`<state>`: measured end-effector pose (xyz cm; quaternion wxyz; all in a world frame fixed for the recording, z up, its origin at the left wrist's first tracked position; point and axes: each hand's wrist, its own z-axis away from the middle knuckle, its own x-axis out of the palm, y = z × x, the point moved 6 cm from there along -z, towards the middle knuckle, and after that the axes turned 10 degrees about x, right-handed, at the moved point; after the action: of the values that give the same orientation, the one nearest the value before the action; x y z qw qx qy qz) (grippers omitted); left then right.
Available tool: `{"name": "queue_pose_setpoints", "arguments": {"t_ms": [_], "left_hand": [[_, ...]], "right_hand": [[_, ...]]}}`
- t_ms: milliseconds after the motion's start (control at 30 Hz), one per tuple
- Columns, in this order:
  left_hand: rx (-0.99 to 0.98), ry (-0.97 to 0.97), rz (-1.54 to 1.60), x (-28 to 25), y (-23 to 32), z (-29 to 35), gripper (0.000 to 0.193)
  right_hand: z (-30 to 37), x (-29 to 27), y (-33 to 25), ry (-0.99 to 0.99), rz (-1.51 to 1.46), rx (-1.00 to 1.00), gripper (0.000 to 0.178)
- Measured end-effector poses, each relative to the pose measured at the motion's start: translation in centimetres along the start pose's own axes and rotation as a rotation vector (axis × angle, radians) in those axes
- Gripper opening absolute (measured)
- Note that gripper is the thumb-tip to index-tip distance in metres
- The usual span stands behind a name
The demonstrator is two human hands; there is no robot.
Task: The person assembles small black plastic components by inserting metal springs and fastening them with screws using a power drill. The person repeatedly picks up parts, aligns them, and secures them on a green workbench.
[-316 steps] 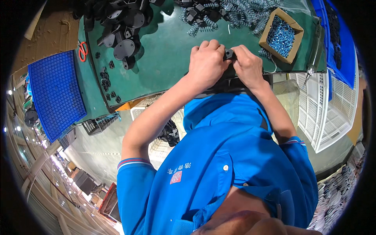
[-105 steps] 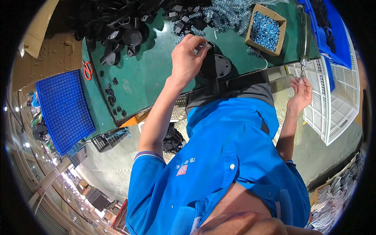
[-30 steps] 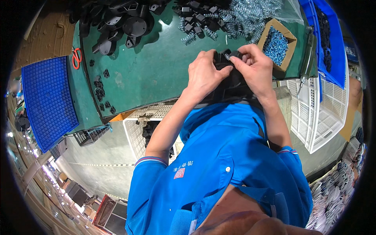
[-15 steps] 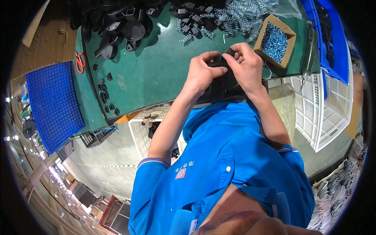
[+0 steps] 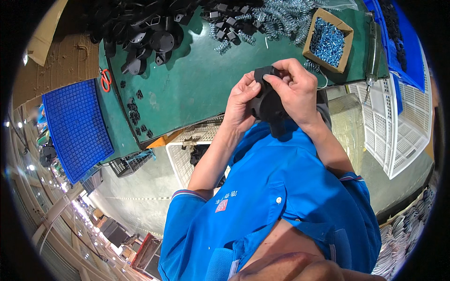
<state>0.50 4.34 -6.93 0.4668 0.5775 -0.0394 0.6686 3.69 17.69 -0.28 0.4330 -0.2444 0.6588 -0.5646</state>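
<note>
One black part with a rounded body is held in both hands, just in front of the blue shirt and at the near edge of the green surface. Its blocky end points away from the person and a short stub points back toward the shirt. The left hand is partly closed about the part's left side, thumb and bent fingers near the blocky end. The right hand is curled as well, its thumb pressed on that end; its fingertips are partly hidden.

Beyond the hands, coiled springs lie in a pile beside small black blocks. To the right stands an open cardboard box filled with bluish screws, and past it a screwdriver lies near the right end.

Farther left are a heap of larger black parts, a scatter of small black pieces and red-handled scissors. A blue gridded panel sits at the far left; white crates stand off to the right.
</note>
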Motion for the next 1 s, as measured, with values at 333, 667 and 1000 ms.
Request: {"name": "queue_pose_setpoints", "arguments": {"t_ms": [333,667,1000], "left_hand": [[0.026,0.071,-0.277,0.4,2.5,1.3,0.054],[0.156,0.023,-0.818,3.4,7.6,1.0,0.051],[0.713,-0.276,-1.98,1.9,5.5,-1.8,0.048]], "right_hand": [[0.8,0.2,0.4,-0.167,-0.27,0.116,0.017],[-0.1,1.1,1.0,-0.359,-0.45,0.105,0.018],[-1.7,3.6,4.8,-0.125,0.424,-0.258,0.021]]}}
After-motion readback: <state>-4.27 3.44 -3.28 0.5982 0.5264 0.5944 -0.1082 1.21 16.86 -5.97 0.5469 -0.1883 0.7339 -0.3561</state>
